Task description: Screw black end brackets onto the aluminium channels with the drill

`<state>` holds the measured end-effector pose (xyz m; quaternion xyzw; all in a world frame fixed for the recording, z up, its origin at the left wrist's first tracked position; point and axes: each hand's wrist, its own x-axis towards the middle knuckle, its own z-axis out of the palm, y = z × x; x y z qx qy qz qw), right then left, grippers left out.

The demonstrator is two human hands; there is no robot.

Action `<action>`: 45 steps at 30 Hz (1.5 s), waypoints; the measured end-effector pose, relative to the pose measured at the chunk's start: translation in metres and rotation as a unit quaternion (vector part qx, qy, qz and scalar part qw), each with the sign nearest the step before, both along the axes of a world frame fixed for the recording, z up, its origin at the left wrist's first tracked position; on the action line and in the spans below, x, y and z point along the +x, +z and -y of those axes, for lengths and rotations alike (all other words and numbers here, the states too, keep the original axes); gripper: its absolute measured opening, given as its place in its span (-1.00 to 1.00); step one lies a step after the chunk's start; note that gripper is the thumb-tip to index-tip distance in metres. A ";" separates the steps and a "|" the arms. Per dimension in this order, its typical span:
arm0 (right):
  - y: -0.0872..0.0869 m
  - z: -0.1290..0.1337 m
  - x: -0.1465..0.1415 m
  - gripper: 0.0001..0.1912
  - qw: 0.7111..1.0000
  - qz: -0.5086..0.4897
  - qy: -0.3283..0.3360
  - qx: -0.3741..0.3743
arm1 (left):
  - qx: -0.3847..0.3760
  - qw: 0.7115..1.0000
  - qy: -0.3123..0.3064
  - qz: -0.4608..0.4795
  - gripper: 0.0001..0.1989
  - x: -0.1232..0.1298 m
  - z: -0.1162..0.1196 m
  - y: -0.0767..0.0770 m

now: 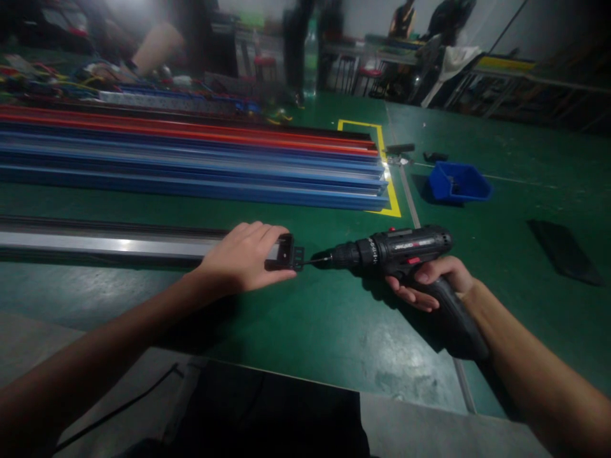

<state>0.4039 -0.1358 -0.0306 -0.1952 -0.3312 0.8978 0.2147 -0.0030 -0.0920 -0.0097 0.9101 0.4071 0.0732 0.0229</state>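
Observation:
My left hand (245, 257) is wrapped round the right end of a long silver and black metal profile (119, 245) lying on the green table. A black end cap (286, 252) sits on that end, just past my fingers. In my right hand (442, 283) is a black cordless drill (405, 248) with red marks, held level and pointing left. Its long thin bit (317, 259) reaches the end cap; whether the tip sits in a screw is too small to tell.
Blue profiles (191, 168) and red profiles (191, 127) lie stacked behind. To the right are a blue bin (458, 182) with small parts and a dark flat object (566, 251). A bottle (310, 60) stands farther back. Another person's arm (157, 48) is over tangled wires at upper left.

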 end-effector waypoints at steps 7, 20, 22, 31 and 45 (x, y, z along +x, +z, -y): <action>0.000 0.000 0.000 -0.57 0.999 -0.036 0.005 -0.010 | -0.016 1.000 0.006 0.015 -0.23 0.000 0.000 0.000; 0.002 0.001 0.002 -0.59 1.000 -0.001 0.007 0.000 | -0.007 1.000 -0.002 0.008 -0.24 -0.001 0.000 -0.001; 0.002 0.000 0.002 -0.60 1.000 0.003 0.012 0.005 | -0.004 1.000 -0.003 0.004 -0.23 -0.001 0.000 -0.001; 0.003 0.001 0.001 -0.59 1.000 0.013 0.004 0.003 | -0.002 1.000 -0.004 0.003 -0.23 -0.002 -0.001 -0.002; 0.002 0.000 0.001 -0.59 1.000 0.005 0.014 0.008 | -0.010 1.000 -0.001 0.004 -0.23 -0.002 0.000 -0.001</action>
